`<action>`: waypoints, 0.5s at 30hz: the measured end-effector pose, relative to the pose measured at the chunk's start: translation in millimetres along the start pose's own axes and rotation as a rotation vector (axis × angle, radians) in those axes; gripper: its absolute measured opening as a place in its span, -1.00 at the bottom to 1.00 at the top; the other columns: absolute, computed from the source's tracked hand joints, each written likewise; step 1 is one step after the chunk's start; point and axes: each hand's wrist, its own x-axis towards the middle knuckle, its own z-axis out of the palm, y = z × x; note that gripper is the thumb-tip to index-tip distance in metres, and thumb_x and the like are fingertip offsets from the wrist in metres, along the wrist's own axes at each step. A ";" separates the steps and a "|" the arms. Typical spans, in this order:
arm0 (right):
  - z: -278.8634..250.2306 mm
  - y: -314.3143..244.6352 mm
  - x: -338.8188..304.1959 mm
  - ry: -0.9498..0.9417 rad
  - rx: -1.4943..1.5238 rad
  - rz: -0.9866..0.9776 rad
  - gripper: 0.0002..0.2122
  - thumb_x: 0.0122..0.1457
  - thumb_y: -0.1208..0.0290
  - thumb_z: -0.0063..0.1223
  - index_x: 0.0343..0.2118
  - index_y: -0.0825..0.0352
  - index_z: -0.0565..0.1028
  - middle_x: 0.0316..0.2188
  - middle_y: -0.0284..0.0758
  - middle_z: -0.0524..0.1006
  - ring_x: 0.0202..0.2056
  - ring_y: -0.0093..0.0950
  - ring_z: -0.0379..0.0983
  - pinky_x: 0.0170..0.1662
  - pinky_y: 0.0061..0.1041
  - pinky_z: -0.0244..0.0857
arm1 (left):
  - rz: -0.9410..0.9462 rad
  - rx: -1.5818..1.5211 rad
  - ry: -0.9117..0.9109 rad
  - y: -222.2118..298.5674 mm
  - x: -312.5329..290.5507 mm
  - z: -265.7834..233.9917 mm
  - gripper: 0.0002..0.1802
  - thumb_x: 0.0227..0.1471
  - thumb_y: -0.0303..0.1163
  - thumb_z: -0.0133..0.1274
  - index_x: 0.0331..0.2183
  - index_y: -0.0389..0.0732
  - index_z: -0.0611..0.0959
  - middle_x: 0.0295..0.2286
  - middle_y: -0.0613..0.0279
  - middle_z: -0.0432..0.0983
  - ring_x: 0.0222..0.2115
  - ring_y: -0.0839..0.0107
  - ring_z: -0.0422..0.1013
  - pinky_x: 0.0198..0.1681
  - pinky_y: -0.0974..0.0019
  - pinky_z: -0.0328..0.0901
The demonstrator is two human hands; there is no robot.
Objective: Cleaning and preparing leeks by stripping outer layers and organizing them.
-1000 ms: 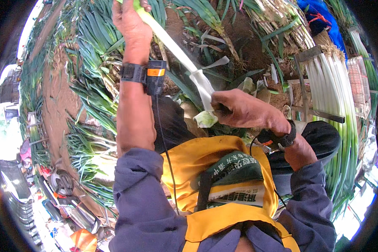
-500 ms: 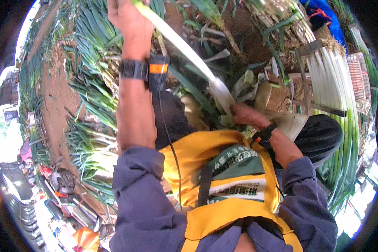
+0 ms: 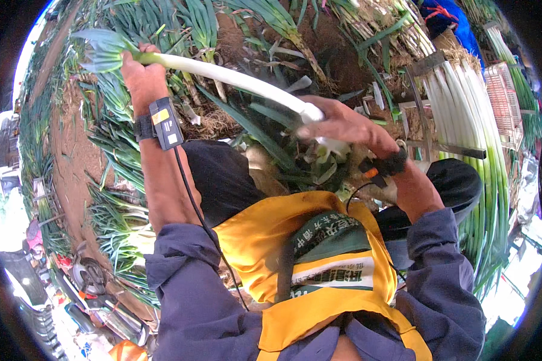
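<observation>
A long green onion [image 3: 223,73] stretches across the upper middle, its white stem bowed and its green leaves fanned out at the left. My left hand [image 3: 143,75] is closed around it just below the leaves. At the white end, my right hand [image 3: 349,125] has thumb and fingers on either side of the stem, gripping its tip. Pale peeled layers [image 3: 331,150] hang below the right hand. Loose dark green leaves [image 3: 253,132] lie on the ground under the stem.
Unpeeled green onions [image 3: 117,222] lie in heaps on the left. At the right, a bundle of clean white-stemmed green onions [image 3: 464,102] rests in a metal frame [image 3: 418,96]. Beyond it stand a pale plastic crate [image 3: 503,99] and a blue bag [image 3: 457,24].
My left hand has moved left and down with the green onion, bringing its leaves into view. My right hand has risen to the white tip from lower down, and the stem now lies flatter.
</observation>
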 end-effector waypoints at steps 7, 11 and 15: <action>-2.6 -45.7 -58.7 0.166 0.023 0.004 -0.20 0.06 0.05 0.35 0.24 0.45 0.24 -0.07 -0.23 0.49 -0.10 -0.47 0.43 -0.07 -0.42 0.38 | 0.020 -0.178 0.203 1.3 -1.2 -9.1 -0.78 0.37 -0.33 -0.28 -0.28 -0.30 0.26 -0.37 0.17 0.23 -0.37 0.37 0.23 -0.30 0.32 0.33; 0.8 -55.3 -82.6 0.238 -0.268 0.051 -0.24 0.13 0.07 0.28 0.25 0.44 0.20 -0.11 -0.17 0.52 -0.16 -0.46 0.45 -0.09 -0.41 0.38 | -0.035 -0.076 0.151 -18.4 -10.3 -3.3 -0.81 0.35 -0.41 -0.29 -0.22 -0.35 0.32 -0.41 0.19 0.27 -0.44 0.35 0.27 -0.32 0.32 0.35; 27.3 -83.0 -110.5 0.234 -0.403 0.009 -0.39 0.27 0.24 0.13 0.28 0.40 0.16 -0.13 -0.05 0.55 -0.15 -0.34 0.53 -0.06 -0.37 0.37 | 0.245 1.137 -0.176 -10.7 -9.7 -50.1 -0.82 0.32 -0.42 -0.20 -0.19 -0.37 0.30 -0.35 0.16 0.28 -0.42 0.40 0.29 -0.36 0.34 0.37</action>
